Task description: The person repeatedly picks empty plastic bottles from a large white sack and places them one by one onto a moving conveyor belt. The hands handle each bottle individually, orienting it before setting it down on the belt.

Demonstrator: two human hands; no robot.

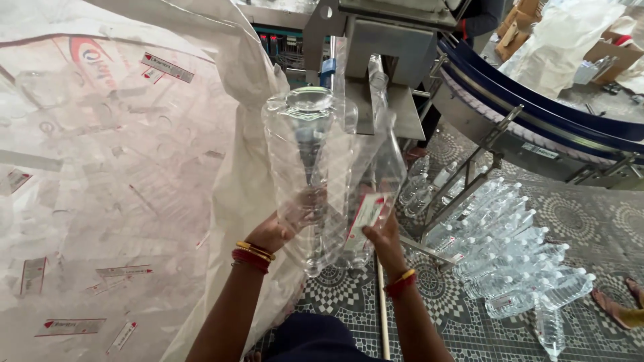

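Your left hand (272,231) and right hand (379,234) are both gripping a cluster of clear empty plastic bottles (315,167), long axes pointing up and away, beside the big white sack (121,167).

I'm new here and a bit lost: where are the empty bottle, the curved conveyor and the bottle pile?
Empty clear bottle (305,147), head view, upper body.
Curved conveyor (537,110), head view, blue rail.
Pile of bottles (510,258), head view, middle.
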